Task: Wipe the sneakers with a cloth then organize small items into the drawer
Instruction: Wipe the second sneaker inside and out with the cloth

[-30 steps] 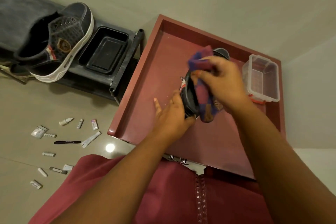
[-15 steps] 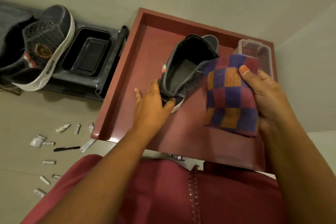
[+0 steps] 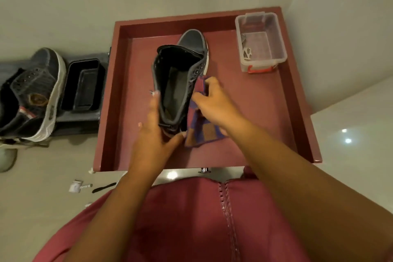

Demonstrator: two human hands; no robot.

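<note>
A dark sneaker (image 3: 180, 78) stands in the open red drawer (image 3: 110, 112), toe pointing away, its opening facing up so the insole shows. The left hand (image 3: 156, 134) grips the heel end, thumb on one side and fingers along the other; the heel itself is hidden behind that hand. The right hand (image 3: 214, 102) holds a checked cloth (image 3: 202, 132) against the sneaker's right flank, fingers curled over the fabric (how much of the cloth is bunched inside the palm cannot be made out). The cloth's lower end hangs free over the drawer floor.

A clear plastic box (image 3: 262, 42) with a red clip sits in the drawer's far right corner; something small and pale lies inside, too blurred to identify. To the left, outside the drawer, a second sneaker (image 3: 36, 93) lies on a dark rack beside a black tray (image 3: 84, 85), its rear cut off by the frame edge. On the floor near the person's knee are a few small items (image 3: 80, 186), partly hidden behind the red garment (image 3: 191, 219) and too small to tell apart.
</note>
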